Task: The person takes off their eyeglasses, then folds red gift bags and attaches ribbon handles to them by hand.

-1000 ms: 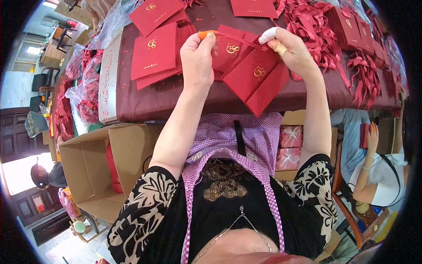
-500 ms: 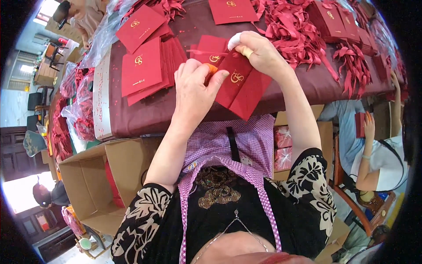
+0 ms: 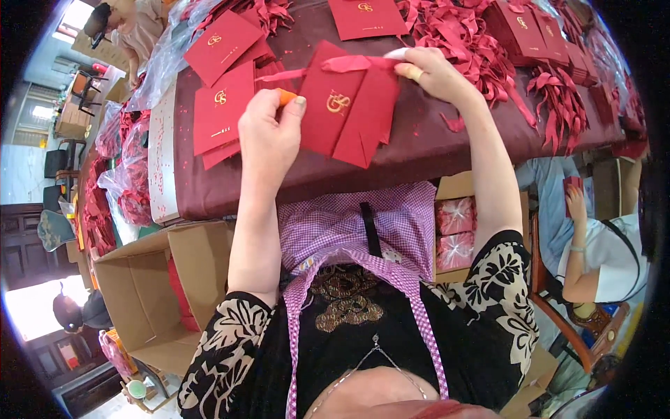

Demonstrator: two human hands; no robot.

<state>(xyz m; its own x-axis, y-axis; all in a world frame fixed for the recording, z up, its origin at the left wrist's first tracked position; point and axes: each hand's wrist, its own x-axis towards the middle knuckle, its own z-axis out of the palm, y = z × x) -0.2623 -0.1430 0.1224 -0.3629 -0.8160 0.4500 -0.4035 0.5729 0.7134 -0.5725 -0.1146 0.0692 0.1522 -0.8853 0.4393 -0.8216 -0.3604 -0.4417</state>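
Note:
A red folded paper envelope (image 3: 328,105) with a gold emblem and a pointed flap hangs tilted over the table's near edge, between my hands. A red ribbon (image 3: 347,63) crosses its upper part, one end trailing left over the stacks. My right hand (image 3: 440,77), with white and yellow finger covers, pinches the ribbon at the envelope's upper right corner. Beside the envelope's left edge, my left hand (image 3: 269,129) is closed, thumb against an orange-covered finger. What it pinches is hidden.
Stacks of red envelopes (image 3: 223,112) lie at left, another envelope (image 3: 366,17) behind. Loose red ribbons (image 3: 460,52) heap at right. An open cardboard box (image 3: 146,279) stands below left. Another person's hand (image 3: 576,202) holds a red item at far right.
My left hand has moved left and slightly down, away from the right hand. The envelope has shifted up and left, and the ribbon now shows stretched across it.

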